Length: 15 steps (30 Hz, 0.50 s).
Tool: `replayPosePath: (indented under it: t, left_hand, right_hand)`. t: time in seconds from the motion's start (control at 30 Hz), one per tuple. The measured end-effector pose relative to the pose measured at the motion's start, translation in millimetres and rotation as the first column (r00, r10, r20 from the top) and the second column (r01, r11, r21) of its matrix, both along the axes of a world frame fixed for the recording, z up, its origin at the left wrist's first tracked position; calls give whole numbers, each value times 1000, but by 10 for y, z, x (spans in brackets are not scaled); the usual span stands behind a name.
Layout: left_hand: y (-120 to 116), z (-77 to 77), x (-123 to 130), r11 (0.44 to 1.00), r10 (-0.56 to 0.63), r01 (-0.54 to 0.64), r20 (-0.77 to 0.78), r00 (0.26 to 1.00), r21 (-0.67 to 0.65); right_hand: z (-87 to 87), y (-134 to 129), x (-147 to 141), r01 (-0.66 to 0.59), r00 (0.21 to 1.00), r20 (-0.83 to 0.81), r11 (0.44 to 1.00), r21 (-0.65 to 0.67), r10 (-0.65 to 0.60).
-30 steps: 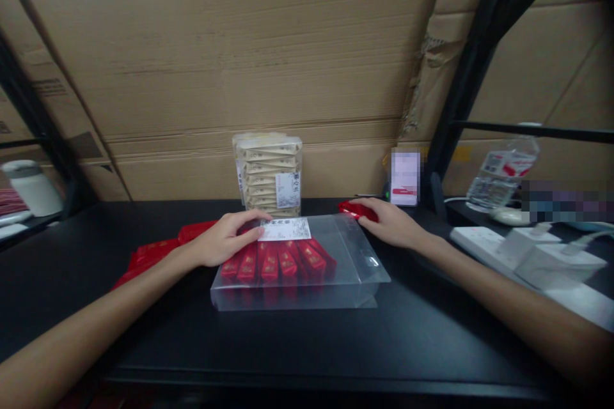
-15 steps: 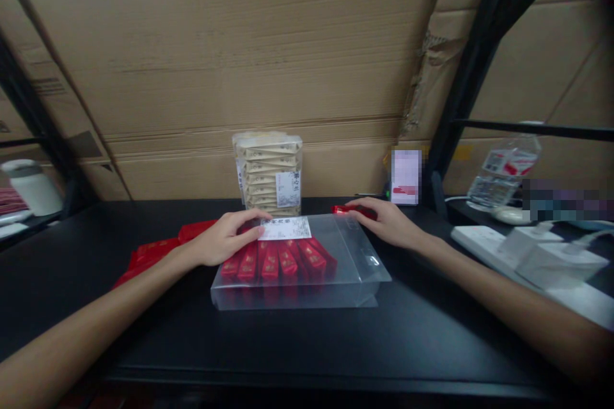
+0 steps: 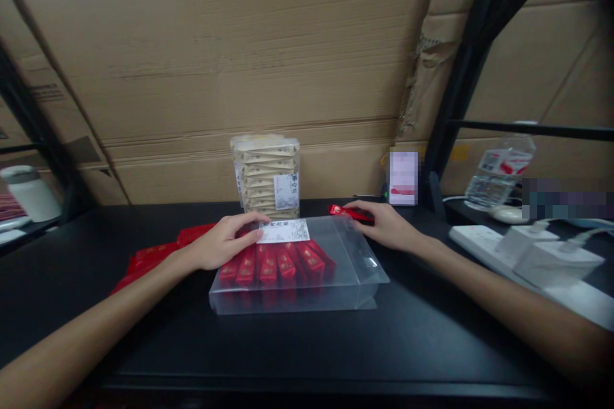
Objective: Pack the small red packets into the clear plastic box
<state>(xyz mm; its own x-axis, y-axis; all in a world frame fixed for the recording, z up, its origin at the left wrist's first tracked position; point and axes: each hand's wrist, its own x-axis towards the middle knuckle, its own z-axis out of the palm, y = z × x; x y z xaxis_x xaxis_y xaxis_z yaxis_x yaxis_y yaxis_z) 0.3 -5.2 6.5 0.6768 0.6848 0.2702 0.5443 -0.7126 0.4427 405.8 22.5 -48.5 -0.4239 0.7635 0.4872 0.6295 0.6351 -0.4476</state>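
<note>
A clear plastic box (image 3: 343,262) lies flat on the black table, with a white printed label (image 3: 285,231) on its top. Inside, several red packets (image 3: 268,265) with gold lettering stand in a row toward the left. My left hand (image 3: 223,243) grips the box at its far left corner, thumb on top beside the label. Behind the far right edge, my right hand (image 3: 381,223) pinches one red packet (image 3: 341,210), its end sticking out leftward past the fingers. Loose red packets (image 3: 153,255) lie left of the box, partly behind my left forearm.
Behind the box stands a clear pack of cream-coloured packets (image 3: 268,172). A phone (image 3: 403,177) leans upright at the back. To the right are a white power strip (image 3: 472,243) with chargers and a water bottle (image 3: 501,169). A white tumbler (image 3: 31,195) stands far left.
The red packet in my right hand shows a little more, its end now tilted up at the left. My left hand stays on the box. The view has shifted slightly.
</note>
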Motion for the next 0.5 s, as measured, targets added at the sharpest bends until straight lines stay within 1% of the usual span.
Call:
replayPosePath:
  t: [0.2,0.5]
  left_hand:
    - [-20,35,24,1000,2,-2,-12,1000,1]
    - [-18,41,10,999,26,-26,-23,999,-22]
  right_hand:
    - [9,-32,-70,-20,995,-95,1000,-12,19]
    - [21,-48,-99,-75,987,-147,996,-45,68]
